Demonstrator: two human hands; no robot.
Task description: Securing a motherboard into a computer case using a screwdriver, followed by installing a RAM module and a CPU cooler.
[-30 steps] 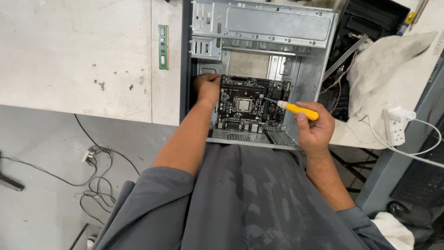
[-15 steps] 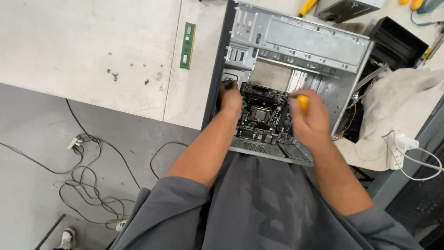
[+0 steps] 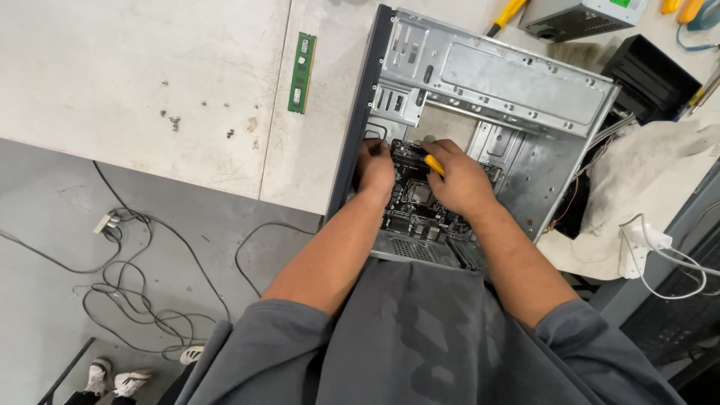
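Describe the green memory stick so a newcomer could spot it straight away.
Find the open computer case lying on the pale table. Just left of it, apart from both hands, lies the memory stick: a thin green strip, the only green thing on that bare tabletop.

Yellow screwdriver handle (image 3: 433,165), black motherboard (image 3: 417,204), silver-grey case (image 3: 517,82), green memory stick (image 3: 301,72).

A small green rectangular label (image 3: 624,3) sits at about one o'clock, on top of a grey metal box (image 3: 574,16) at the upper edge. At eleven o'clock, small pale stickers (image 3: 304,46) mark a narrow green memory stick (image 3: 301,73). No packages, signs or screens show.
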